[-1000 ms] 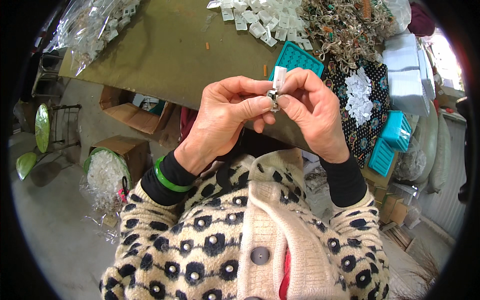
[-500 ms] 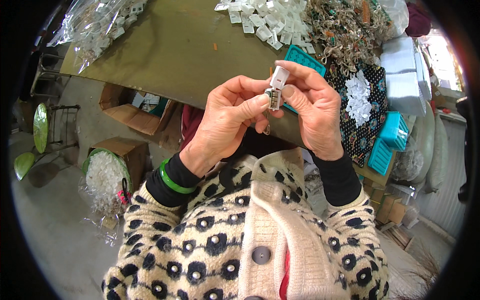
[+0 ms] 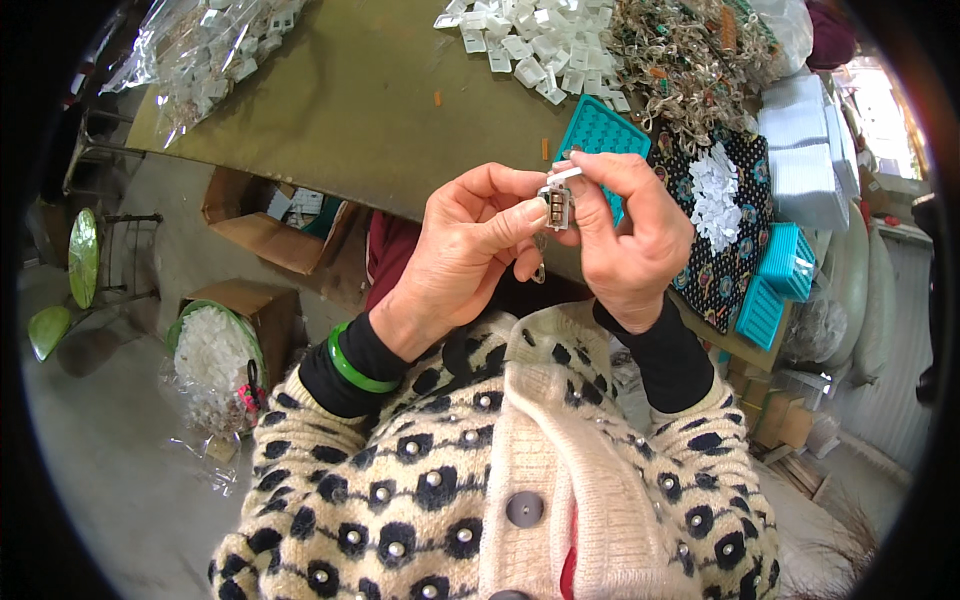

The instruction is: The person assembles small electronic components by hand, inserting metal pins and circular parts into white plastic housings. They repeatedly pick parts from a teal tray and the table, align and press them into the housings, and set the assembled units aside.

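Take the near edge of the olive-brown work surface point(image 3: 380, 110) as your landmark; it runs from upper left down to lower right, and your hands sit just off it, over the open floor.

Far left of that edge, on the floor, stand a green round stool point(image 3: 82, 255) and, nearer you, a cardboard box topped with a green-rimmed bowl of white plastic pieces point(image 3: 212, 355). Another open cardboard box point(image 3: 265, 220) sits tucked under the edge. On the surface's far left corner lies a clear plastic bag of white parts point(image 3: 200, 45), hanging close to the rim.

The middle stretch of the surface is bare olive top, so that is where you have room.

Your left hand point(image 3: 460, 255) holds its grip clamped, thumb and forefinger pinched on the small grey metal clasp with a white plastic tab point(image 3: 556, 203), which is in the air just on your side of the edge. Your right hand point(image 3: 630, 240) pinches the same clasp from the other side, fingertips touching the left's.

Beyond the clasp, on the surface, a teal perforated plastic tray point(image 3: 600, 130) lies at the edge, behind your right fingers. Farther in lies a heap of white plastic tabs point(image 3: 530, 45), then a tangle of metal clasps point(image 3: 690, 60). Right of the tray, a black patterned cloth point(image 3: 730, 250) with white pieces overhangs the edge, with small teal baskets point(image 3: 775, 285) beside it, crowding that side.
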The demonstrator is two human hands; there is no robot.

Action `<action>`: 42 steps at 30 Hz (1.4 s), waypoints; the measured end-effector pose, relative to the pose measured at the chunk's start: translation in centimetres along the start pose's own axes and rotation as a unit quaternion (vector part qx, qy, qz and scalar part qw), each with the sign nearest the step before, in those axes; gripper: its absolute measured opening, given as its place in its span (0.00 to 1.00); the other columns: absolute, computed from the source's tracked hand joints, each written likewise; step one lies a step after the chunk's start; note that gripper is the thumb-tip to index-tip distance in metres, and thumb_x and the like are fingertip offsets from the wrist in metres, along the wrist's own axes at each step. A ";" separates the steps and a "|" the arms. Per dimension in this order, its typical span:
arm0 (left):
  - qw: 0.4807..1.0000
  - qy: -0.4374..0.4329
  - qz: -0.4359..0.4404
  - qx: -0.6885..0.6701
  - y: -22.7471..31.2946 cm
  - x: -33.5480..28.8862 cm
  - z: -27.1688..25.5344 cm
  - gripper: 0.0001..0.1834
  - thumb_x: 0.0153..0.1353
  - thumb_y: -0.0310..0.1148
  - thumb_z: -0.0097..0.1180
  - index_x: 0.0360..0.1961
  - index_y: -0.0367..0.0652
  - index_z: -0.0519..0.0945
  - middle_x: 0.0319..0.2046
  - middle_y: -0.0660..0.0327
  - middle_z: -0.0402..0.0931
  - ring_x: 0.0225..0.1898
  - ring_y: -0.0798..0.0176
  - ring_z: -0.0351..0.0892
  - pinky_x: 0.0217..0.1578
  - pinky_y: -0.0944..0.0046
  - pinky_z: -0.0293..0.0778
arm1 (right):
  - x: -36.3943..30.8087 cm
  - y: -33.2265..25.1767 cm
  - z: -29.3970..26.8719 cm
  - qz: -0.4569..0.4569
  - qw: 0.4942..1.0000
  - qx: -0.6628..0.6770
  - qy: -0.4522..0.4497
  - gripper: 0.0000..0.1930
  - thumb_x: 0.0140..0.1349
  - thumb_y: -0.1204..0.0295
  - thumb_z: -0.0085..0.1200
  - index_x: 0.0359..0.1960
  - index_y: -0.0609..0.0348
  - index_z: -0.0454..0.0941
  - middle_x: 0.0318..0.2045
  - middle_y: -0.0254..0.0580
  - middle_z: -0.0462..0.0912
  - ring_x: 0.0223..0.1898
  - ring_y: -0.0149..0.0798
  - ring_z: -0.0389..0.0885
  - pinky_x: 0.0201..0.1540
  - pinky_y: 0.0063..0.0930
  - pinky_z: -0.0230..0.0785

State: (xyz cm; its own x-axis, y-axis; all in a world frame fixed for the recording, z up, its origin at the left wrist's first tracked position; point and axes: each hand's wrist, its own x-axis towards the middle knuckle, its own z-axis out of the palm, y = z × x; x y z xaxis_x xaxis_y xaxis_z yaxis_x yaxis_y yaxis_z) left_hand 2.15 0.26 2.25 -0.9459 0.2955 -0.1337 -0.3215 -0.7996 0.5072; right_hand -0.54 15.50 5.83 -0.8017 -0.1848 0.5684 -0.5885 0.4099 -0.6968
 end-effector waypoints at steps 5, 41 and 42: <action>0.999 0.002 0.030 0.016 -0.4 -0.1 0.6 0.10 0.64 0.25 0.60 0.45 0.34 0.77 0.35 0.56 0.81 0.25 0.69 0.79 0.24 0.71 0.77 | 0.2 0.4 0.4 -0.094 0.995 -0.007 0.033 0.11 0.53 0.88 0.59 0.38 0.65 0.80 0.31 0.45 0.82 0.30 0.41 0.83 0.33 0.29 0.76; 0.990 -0.035 -0.133 0.012 -6.4 1.7 3.0 0.08 0.64 0.25 0.58 0.43 0.42 0.74 0.44 0.52 0.76 0.39 0.49 0.85 0.27 0.60 0.85 | -6.4 9.6 -14.0 0.039 0.968 -0.247 -0.021 0.13 0.49 0.88 0.50 0.37 0.64 0.78 0.36 0.44 0.72 0.37 0.45 0.73 0.40 0.35 0.68; 0.991 -0.032 -0.126 0.014 -6.5 1.7 3.1 0.08 0.64 0.25 0.58 0.44 0.41 0.74 0.44 0.51 0.76 0.37 0.51 0.85 0.26 0.59 0.85 | -6.7 9.4 -14.3 0.101 0.987 -0.127 -0.015 0.15 0.50 0.90 0.48 0.37 0.64 0.79 0.36 0.45 0.72 0.36 0.45 0.74 0.38 0.33 0.70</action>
State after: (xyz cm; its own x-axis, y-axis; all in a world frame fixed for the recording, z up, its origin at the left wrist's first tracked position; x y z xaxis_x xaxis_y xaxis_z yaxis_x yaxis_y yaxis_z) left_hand 2.73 7.57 1.32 -0.8302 0.5185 -0.2049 -0.5459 -0.6813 0.4876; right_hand 0.77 33.38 1.72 -0.9048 -0.1018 0.4134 -0.3749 0.6507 -0.6603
